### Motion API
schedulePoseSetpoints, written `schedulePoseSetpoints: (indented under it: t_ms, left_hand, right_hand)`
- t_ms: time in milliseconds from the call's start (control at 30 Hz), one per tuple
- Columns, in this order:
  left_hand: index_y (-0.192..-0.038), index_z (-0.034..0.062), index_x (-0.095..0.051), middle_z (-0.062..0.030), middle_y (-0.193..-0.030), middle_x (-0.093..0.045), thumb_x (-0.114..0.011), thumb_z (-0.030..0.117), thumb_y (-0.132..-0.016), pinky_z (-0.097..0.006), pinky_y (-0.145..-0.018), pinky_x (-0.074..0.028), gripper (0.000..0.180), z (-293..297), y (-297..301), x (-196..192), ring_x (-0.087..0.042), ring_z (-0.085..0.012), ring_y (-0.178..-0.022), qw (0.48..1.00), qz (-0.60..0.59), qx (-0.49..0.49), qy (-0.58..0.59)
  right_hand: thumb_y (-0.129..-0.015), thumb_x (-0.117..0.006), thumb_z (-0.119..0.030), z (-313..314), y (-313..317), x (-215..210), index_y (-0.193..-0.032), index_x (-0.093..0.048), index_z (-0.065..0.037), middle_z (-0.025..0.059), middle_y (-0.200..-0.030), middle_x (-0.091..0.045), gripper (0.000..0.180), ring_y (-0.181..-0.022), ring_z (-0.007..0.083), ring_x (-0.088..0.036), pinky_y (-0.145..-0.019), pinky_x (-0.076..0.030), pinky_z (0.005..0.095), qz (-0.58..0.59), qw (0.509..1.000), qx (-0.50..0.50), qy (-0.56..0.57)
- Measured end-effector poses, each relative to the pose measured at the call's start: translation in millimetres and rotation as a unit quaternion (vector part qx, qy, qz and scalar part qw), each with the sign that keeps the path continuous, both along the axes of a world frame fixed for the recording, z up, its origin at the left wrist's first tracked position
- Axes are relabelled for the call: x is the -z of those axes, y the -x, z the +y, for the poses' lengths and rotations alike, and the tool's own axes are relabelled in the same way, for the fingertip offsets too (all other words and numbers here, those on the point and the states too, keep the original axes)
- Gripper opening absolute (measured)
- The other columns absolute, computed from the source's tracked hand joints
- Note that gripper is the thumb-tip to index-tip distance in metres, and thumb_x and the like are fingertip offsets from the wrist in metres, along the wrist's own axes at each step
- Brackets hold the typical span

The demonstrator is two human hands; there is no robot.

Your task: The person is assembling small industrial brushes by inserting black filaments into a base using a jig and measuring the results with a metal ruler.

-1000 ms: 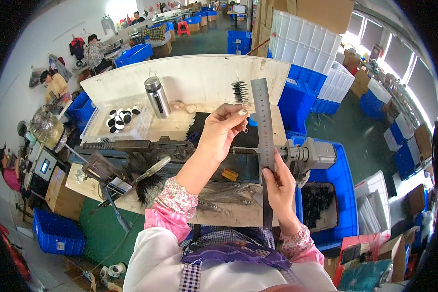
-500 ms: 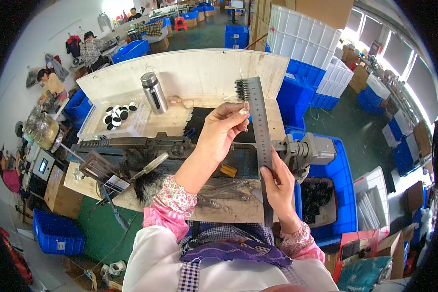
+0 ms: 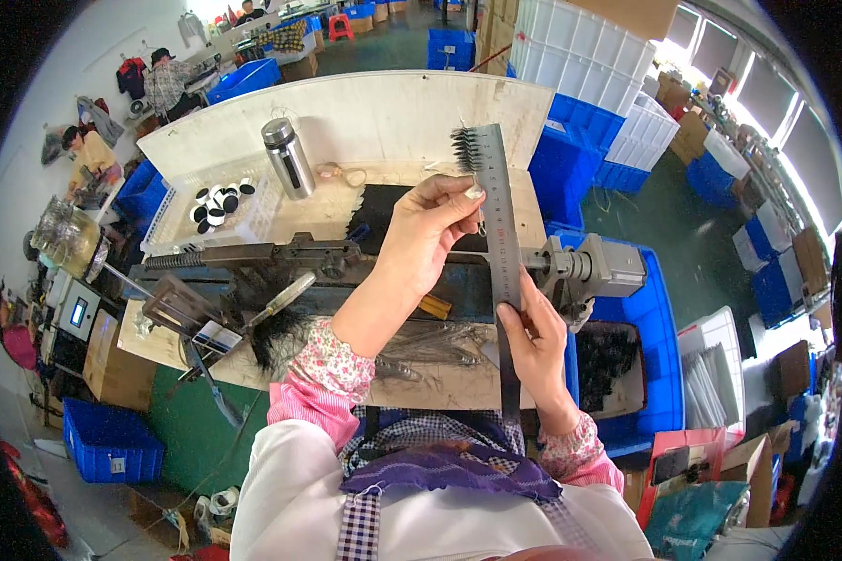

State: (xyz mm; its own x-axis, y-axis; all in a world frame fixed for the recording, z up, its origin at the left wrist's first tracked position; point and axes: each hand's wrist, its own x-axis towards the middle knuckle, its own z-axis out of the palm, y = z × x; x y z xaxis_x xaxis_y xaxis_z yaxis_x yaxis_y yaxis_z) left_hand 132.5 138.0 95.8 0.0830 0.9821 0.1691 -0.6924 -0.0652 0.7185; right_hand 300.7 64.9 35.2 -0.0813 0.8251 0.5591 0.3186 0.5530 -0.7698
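Pinched between the thumb and fingers of my left hand [image 3: 430,224] is a small black-bristled twisted-wire brush [image 3: 465,150], its bristle end pointing up. My right hand [image 3: 536,346] grips a long metal ruler [image 3: 502,243] low down, thumb across its face. The ruler stands nearly upright, its top end right beside the bristles. Beneath both hands lies a dark bench machine [image 3: 281,254] with a spring at its left and a grey motor [image 3: 613,266] at its right. Thin wires [image 3: 421,346] and a yellow piece [image 3: 435,307] lie in front of it.
A steel flask [image 3: 288,159] and a white basket of black-and-white round pieces [image 3: 217,208] stand at the bench's back left. To the right, a blue bin [image 3: 660,355] holds a tray of black bristly pieces [image 3: 608,365]. Several people work at far-left tables.
The whole scene has shifted slightly upward in the picture. Both hands keep their grips, with the brush still alongside the ruler's top end.
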Motion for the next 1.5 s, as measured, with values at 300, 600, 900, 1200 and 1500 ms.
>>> schedulePoseSetpoints:
  t_ms: [300,600,900,1200,1500]
  left_hand:
    - [-0.091,0.0013,-0.061,-0.0030,-0.078,-0.062,-0.067,0.005,-0.080,-0.022,-0.062,-0.046,0.013,10,-2,3,-0.055,-0.0087,-0.064,0.997,0.063,-0.026,-0.026]
    - [-0.092,-0.0005,-0.061,-0.0039,-0.078,-0.062,-0.068,0.004,-0.078,-0.021,-0.061,-0.044,0.016,12,-7,6,-0.054,-0.0088,-0.064,0.995,0.075,-0.059,-0.029]
    - [-0.092,-0.0002,-0.061,-0.0030,-0.075,-0.061,-0.068,0.004,-0.078,-0.020,-0.059,-0.043,0.016,12,-5,7,-0.053,-0.0082,-0.062,0.995,0.068,-0.064,-0.021]
    - [-0.091,0.0011,-0.062,-0.0022,-0.075,-0.062,-0.068,0.004,-0.079,-0.020,-0.061,-0.044,0.014,11,-3,7,-0.053,-0.0073,-0.063,0.996,0.061,-0.054,-0.022]
    - [-0.091,0.0012,-0.062,-0.0019,-0.075,-0.061,-0.067,0.003,-0.079,-0.021,-0.061,-0.044,0.013,10,-2,7,-0.054,-0.0074,-0.063,0.997,0.049,-0.049,-0.020]
  right_hand:
    - [-0.080,-0.062,0.002,1,2,0,-0.127,-0.048,0.002,0.0074,-0.086,-0.058,0.049,-0.068,0.0083,-0.047,-0.060,-0.042,0.0214,-0.002,0.999,0.004,0.038]
    - [-0.081,-0.062,0.002,0,4,6,-0.127,-0.047,0.002,0.0031,-0.080,-0.053,0.049,-0.066,0.0070,-0.044,-0.058,-0.039,0.0203,0.035,0.997,-0.011,0.070]
    - [-0.081,-0.062,0.002,-1,7,6,-0.128,-0.046,0.003,0.0029,-0.080,-0.054,0.049,-0.067,0.0059,-0.044,-0.057,-0.039,0.0198,0.040,0.997,-0.023,0.067]
    - [-0.082,-0.061,0.002,-1,9,5,-0.129,-0.046,0.002,0.0026,-0.083,-0.055,0.050,-0.068,0.0058,-0.046,-0.061,-0.041,0.0194,0.041,0.996,-0.027,0.072]
    - [-0.081,-0.063,0.002,2,11,13,-0.129,-0.046,0.001,-0.0006,-0.076,-0.047,0.051,-0.066,0.0057,-0.042,-0.059,-0.039,0.0190,0.067,0.995,-0.033,0.059]
